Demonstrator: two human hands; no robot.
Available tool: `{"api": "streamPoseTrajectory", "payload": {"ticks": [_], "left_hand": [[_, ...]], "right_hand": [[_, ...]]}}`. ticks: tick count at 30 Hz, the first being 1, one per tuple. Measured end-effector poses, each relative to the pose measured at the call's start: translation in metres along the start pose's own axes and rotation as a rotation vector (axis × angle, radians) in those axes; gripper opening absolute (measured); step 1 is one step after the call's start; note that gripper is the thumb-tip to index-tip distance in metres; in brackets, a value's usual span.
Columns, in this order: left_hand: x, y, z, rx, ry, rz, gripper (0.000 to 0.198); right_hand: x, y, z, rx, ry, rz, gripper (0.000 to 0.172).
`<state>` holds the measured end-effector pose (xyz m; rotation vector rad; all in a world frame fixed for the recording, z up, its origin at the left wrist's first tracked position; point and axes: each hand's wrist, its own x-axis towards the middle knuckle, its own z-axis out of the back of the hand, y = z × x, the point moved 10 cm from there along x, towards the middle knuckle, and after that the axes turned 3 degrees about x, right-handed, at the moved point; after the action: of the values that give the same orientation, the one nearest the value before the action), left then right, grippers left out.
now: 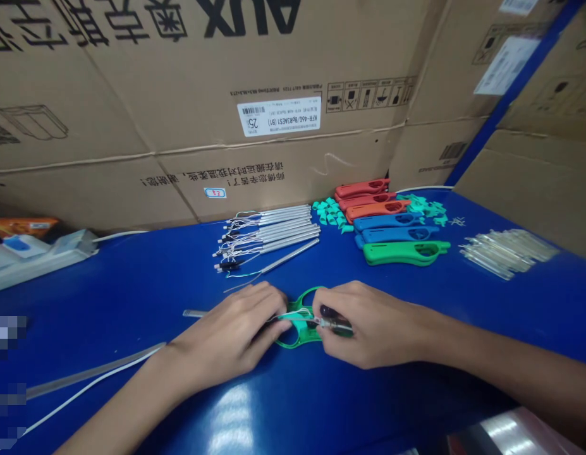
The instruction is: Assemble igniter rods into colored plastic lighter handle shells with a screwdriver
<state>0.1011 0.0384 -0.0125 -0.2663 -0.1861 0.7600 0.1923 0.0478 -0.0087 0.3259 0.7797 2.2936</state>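
Note:
Low over the table, my left hand [243, 325] is closed, thumb and fingertips pinching a thin silver tube with white wires; the tube's flat end [194, 313] sticks out left of the hand. My right hand [363, 323] is closed around a clear plastic lighter tank [339, 325] with a black piece beside it. Between and beneath both hands lies a green lighter casing [287, 344] with finger loops, partly covered by them. A teal piece [299, 325] shows inside the casing. The fingers hide how the parts join.
Behind my hands lie several silver tubes with wires [287, 230], teal caps [330, 213], red [363, 188], blue [392, 234] and green casings [401, 253]. Clear tanks [506, 253] are at right. A power strip [46, 259] and white cable [91, 385] are left; cardboard [202, 126] walls the back.

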Motion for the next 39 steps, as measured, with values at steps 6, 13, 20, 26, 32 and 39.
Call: {"api": "streamPoseTrajectory", "payload": {"ticks": [6,13,20,26,32,39], "left_hand": [[0.0,-0.002,-0.002,-0.166,0.064,0.044,0.012],[-0.001,0.0,-0.004,-0.247,0.101,0.062,0.02],[0.001,0.003,-0.002,-0.267,0.046,0.071,0.026],[0.002,-0.004,-0.002,-0.285,0.035,0.061,0.03],[-0.002,0.006,-0.004,-0.345,0.002,0.07,0.037],[-0.003,0.009,-0.002,-0.31,-0.012,0.115,0.037]], "right_hand": [[0.0,-0.005,-0.002,0.0,-0.013,-0.001,0.011],[-0.003,-0.001,0.005,-0.143,-0.154,0.068,0.017],[-0.008,0.012,0.018,-0.11,-0.318,0.137,0.031],[-0.005,0.024,-0.011,-0.182,-0.208,0.233,0.019],[-0.003,0.024,-0.005,-0.037,-0.17,0.233,0.019],[-0.007,0.012,0.04,0.336,-0.469,0.165,0.009]]}}
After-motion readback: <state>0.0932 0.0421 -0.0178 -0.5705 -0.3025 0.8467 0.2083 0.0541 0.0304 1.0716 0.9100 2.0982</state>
